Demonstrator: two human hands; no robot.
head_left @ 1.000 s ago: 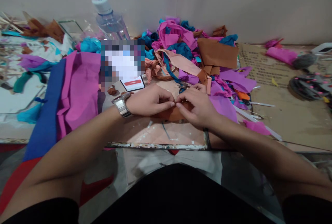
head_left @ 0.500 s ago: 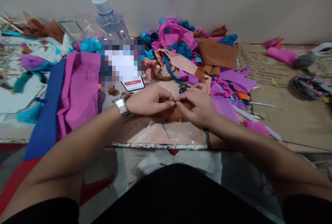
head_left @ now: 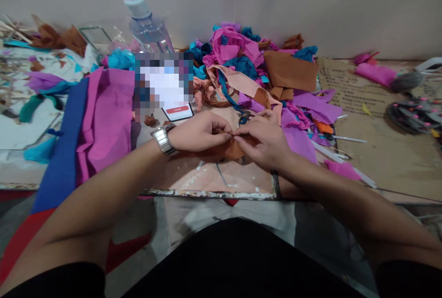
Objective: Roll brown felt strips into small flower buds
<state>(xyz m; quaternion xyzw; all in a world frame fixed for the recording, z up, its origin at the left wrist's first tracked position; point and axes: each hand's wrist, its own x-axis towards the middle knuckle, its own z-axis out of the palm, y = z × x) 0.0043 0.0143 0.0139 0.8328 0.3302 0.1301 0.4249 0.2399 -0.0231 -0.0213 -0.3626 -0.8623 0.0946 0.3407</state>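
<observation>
Between my two hands is a piece of brown crepe paper (head_left: 232,150), its lower part hanging below my fingers. My left hand (head_left: 203,133), with a metal watch (head_left: 165,140) on the wrist, pinches the paper's upper edge between thumb and forefinger. Right beside it, my right hand (head_left: 263,137) pinches the same edge, the fingertips of both hands almost touching. Part of the paper is hidden behind my fingers. Just beyond my right hand lies a small tool with dark blue handles (head_left: 243,118), partly covered.
Crumpled pink and blue paper (head_left: 238,49) is heaped along the wall, near a brown sheet (head_left: 290,70). A phone (head_left: 177,111) leans before a water bottle (head_left: 148,28). Folded pink paper (head_left: 110,113) lies left; cardboard (head_left: 390,160) and white sticks (head_left: 352,139) lie right.
Both hands keep their pinch on the brown crepe paper with barely any movement. The paper's lower part has shifted slightly and shows a little more below my fingers.
</observation>
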